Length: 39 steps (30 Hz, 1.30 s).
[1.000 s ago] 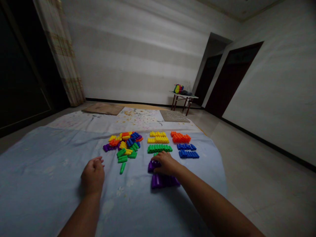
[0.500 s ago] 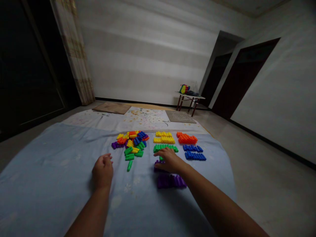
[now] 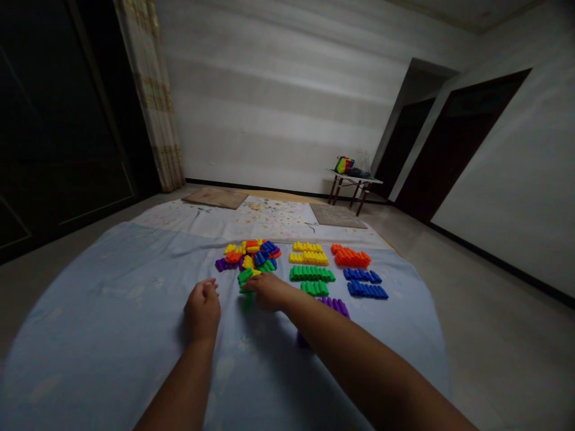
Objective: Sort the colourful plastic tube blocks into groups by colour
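Note:
My right hand point(image 3: 268, 292) reaches to the near side of a mixed pile of coloured pieces point(image 3: 263, 257), over green ones; its fingertips are blurred and what they touch is unclear. Left of the pile, my left hand point(image 3: 203, 308) rests on the blue cloth with fingers curled, and whether it holds anything is hidden. Right of the pile lie yellow rows point(image 3: 309, 258), green rows point(image 3: 312, 273), orange rows point(image 3: 353, 258) and blue rows point(image 3: 367, 290). Purple pieces point(image 3: 336, 306) are partly hidden beneath my right forearm.
The blue cloth point(image 3: 112, 299) spreads under everything, with a white floral cloth point(image 3: 278, 215) beyond. Two flat boards lie at the far side, one left point(image 3: 215, 197) and one right point(image 3: 338, 215). A small table point(image 3: 354, 176) with a colourful bag stands farther back.
My right hand has moved left from the green and purple rows to the pile. The camera view has shifted slightly left. My left hand stays in the same pose.

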Motion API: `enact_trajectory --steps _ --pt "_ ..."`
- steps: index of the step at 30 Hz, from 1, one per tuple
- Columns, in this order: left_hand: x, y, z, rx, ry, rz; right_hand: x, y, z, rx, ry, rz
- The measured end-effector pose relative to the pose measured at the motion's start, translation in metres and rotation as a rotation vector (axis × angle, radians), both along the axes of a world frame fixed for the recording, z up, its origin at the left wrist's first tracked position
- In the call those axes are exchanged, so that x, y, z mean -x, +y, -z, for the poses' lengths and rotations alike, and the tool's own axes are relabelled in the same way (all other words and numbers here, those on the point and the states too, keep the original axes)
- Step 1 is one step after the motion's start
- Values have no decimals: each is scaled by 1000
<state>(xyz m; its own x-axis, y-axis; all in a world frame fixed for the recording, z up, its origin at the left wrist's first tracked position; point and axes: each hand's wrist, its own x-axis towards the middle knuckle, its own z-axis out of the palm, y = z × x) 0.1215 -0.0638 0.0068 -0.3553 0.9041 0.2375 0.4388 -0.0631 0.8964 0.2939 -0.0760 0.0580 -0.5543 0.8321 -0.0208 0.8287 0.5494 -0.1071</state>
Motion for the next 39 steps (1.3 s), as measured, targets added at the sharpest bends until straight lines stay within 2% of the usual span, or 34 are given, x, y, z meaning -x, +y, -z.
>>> enact_trajectory --steps 3,6,10,13,15,17,20,23,25,27,30,33,36,39 --pt "0 0 1 -4 12 3 8 4 5 9 -59 -21" --pt "1 1 2 -5 19 0 9 -2 2 -1 -119 -23" --pt "1 2 4 -5 24 -2 6 -22 -12 -45 -122 -76" --pt "1 3 4 -4 25 -3 6 -36 -24 15 -124 -126" --pt "1 2 3 -2 22 -7 7 -39 -27 40 -107 -104" --pt "0 2 2 -1 18 -12 8 -36 -25 -17 -54 -41" --pt "0 0 0 -1 15 -12 9 -24 -12 -114 -15 46" --pt "0 -1 -2 -2 17 0 9 -15 0 -62 -72 84" --pt "1 0 -2 2 25 3 9 -15 0 -30 -95 91" --pt "2 3 1 4 32 -1 5 -21 -8 -28 -74 94" --pt "4 6 6 -6 31 -4 -15 -43 -27 -65 79 149" --pt "4 7 7 -7 40 -13 -54 -70 -38 -151 321 295" --pt "4 6 5 16 66 -25 -105 -94 -36 -192 433 474" --pt "3 5 3 27 73 -25 -151 -114 -22 -189 443 642"
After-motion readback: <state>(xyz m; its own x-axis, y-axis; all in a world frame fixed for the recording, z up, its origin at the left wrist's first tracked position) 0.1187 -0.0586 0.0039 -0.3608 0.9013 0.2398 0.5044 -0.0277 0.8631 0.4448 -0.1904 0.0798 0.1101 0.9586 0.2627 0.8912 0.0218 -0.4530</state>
